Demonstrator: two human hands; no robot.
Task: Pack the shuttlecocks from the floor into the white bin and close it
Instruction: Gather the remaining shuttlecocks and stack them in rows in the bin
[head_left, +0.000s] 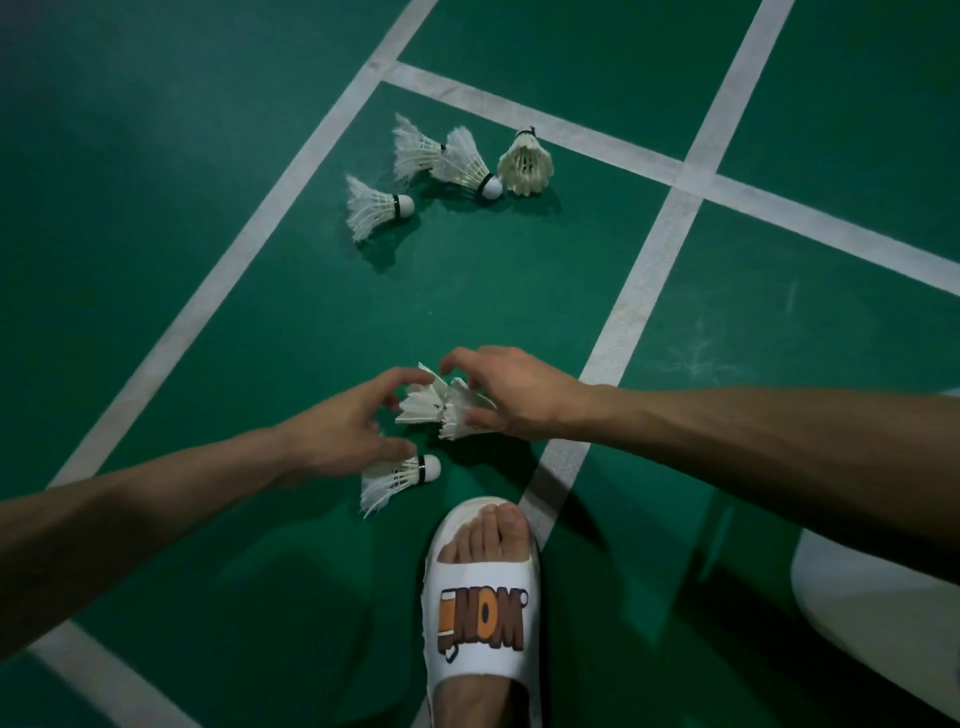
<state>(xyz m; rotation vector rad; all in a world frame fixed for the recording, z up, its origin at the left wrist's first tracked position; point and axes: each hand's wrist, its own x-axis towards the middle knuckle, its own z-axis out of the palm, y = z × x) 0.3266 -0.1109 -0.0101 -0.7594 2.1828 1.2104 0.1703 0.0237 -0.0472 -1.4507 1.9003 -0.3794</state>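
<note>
Green court floor (156, 156), white-lined. Nested pair (441, 408) at centre, pinched by right hand (519, 395); left hand (343, 426) spread beside it, gripping nothing. Four shuttlecocks (467, 161) upper centre, a stray (400, 475) just below left hand. Risk: feathers crushed, or pair dropped, should the pinch slip.

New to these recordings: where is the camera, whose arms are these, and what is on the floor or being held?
There is no machine here. A person works with bare hands, and the single picture comes from a camera worn on their head, looking down. The right hand pinches a bunch of shuttlecocks low over the green court floor. The left hand is spread open beside the bunch. A single shuttlecock lies by the left hand, and a group of four shuttlecocks lies farther ahead. A foot in a white slipper stands nearest. The white shape at the right edge may be the bin, but too little of it shows.
</note>
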